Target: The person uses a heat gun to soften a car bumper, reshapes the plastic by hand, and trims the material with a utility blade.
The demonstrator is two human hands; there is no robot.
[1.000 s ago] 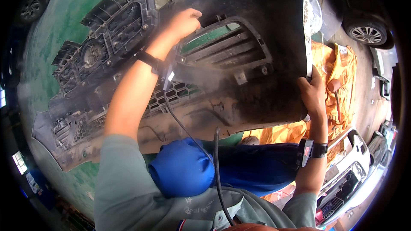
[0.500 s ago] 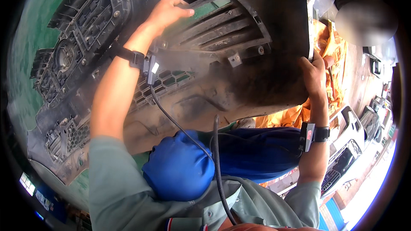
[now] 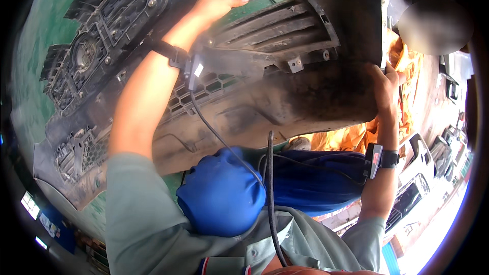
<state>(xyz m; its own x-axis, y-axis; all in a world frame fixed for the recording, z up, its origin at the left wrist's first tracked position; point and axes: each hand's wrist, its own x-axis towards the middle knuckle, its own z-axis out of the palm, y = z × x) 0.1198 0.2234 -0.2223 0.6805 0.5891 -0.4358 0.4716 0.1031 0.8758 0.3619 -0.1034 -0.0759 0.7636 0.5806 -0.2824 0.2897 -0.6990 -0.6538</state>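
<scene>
A large black car bumper (image 3: 326, 89), dusty brown along its lower part, is tilted in front of me with its inner side showing. My left hand (image 3: 216, 5) grips the upper rim of a slatted vent opening (image 3: 275, 26), thumb on the near side and fingertips partly hidden. Over at the right end, my right hand (image 3: 385, 85) is closed round the bumper's edge, its fingers partly out of sight. Honeycomb mesh (image 3: 201, 93) runs below the vent. Farther left is the ribbed back of a grille (image 3: 84, 57) with a round recess.
Crumpled orange sheeting (image 3: 346, 140) lies beyond the right end of the bumper. More car parts (image 3: 407, 198) lie on the floor at the right. My blue-clad knee (image 3: 219, 193) is just below the bumper, and a dark cable (image 3: 271, 183) hangs in front of me. Green floor (image 3: 38, 91) shows at left.
The bumper and both hands appear shifted a little to the right in the picture, the left hand slightly higher. Both hands keep their hold on the bumper.
</scene>
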